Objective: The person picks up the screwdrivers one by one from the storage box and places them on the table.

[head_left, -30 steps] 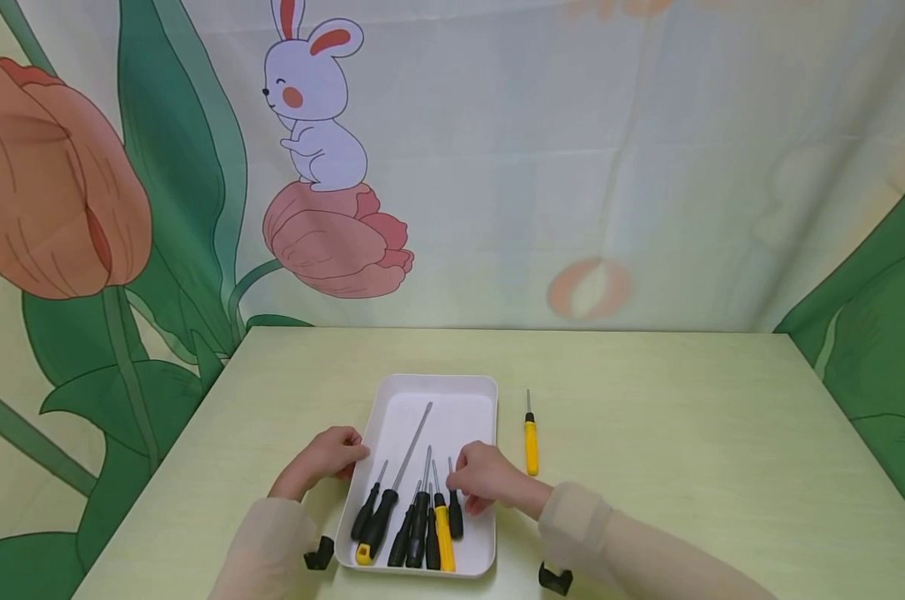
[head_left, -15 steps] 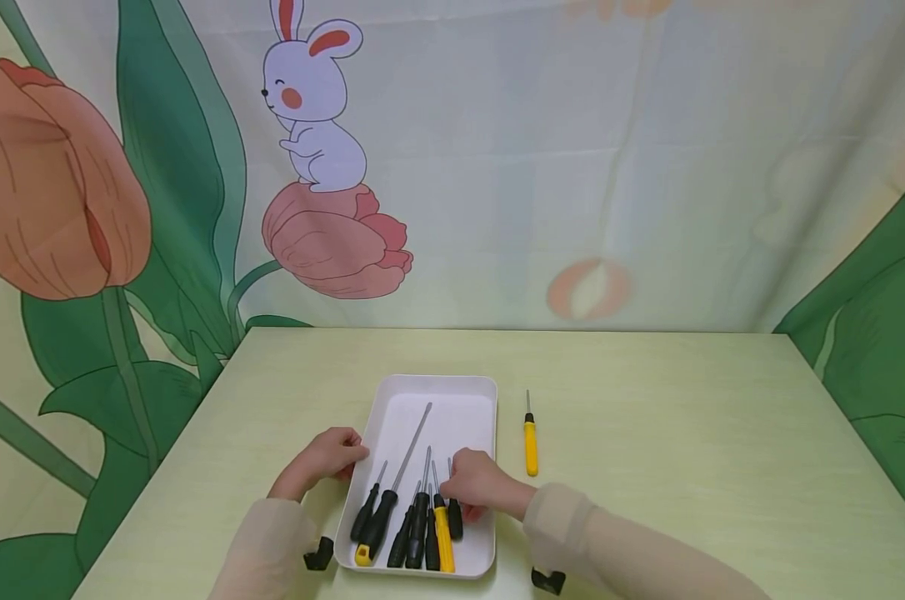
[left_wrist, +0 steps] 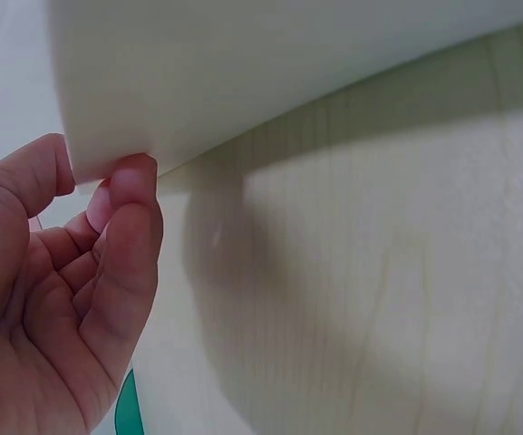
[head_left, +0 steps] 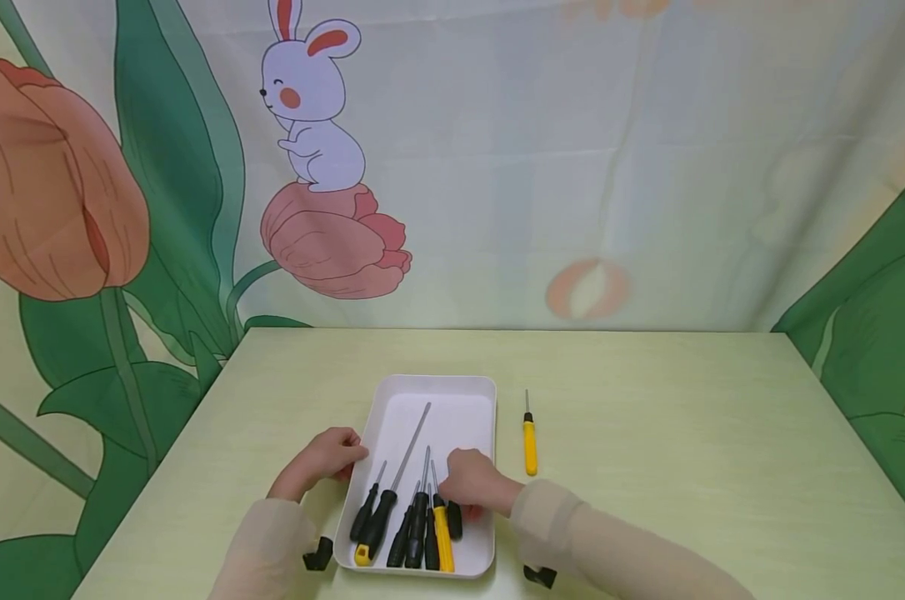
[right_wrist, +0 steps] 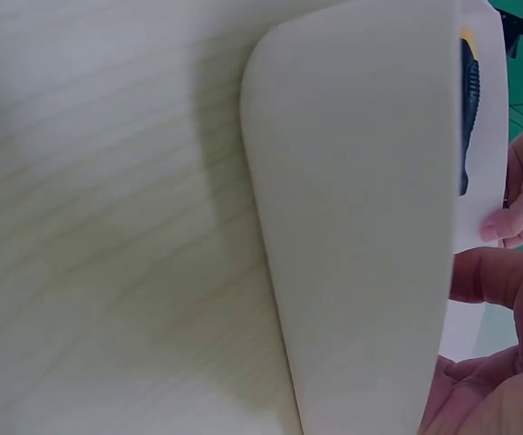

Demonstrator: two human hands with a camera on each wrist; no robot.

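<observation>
My left hand [head_left: 328, 454] pinches the left wall of a white tray [head_left: 463, 408] between thumb and fingers; the left wrist view shows the fingertips [left_wrist: 134, 181] at its edge. Inside the tray, my right hand [head_left: 475, 479] is down over a small black-handled screwdriver [head_left: 455, 522], covering its shaft. The tray wall hides its fingertips in the right wrist view, so I cannot tell whether they grip it. Left of it lie a yellow-handled screwdriver [head_left: 443, 537], several black-handled ones and a long screwdriver [head_left: 381, 517] with a yellow handle end.
Outside the tray, on the pale wooden table [head_left: 685, 433], a yellow screwdriver [head_left: 530, 446] with a black collar lies to the right, its tip pointing away. A printed curtain [head_left: 497, 167] with a rabbit and tulips hangs behind the table's far edge.
My right hand has moved a little left and lower over the small black-handled screwdriver, covering more of it. The left hand has stayed at the tray wall.
</observation>
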